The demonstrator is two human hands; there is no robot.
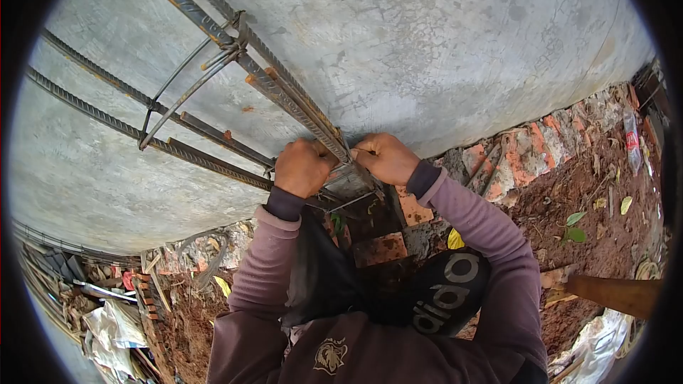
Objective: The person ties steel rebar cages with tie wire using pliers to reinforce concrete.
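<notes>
Ribbed steel bars [188, 8], tied into a cage by bent stirrups [186, 96], slant down from the upper left in front of a grey wall. My left hand [306, 166] is closed at the cage's lower part, left of the nearest bars. On their other side my right hand [385, 158] pinches at the bar, its fingertips together. Whatever either hand grips is too small or hidden to make out. Below my hands, a lower stirrup [356, 200] surrounds a dark gap beside bricks [380, 249].
A rough brick footing [523, 156] runs along the wall's base. Reddish soil [594, 199] holds leaves and a plastic bottle [632, 144] at the right. A wooden piece [615, 295] juts in at the lower right. White sacking [114, 331] and debris lie lower left.
</notes>
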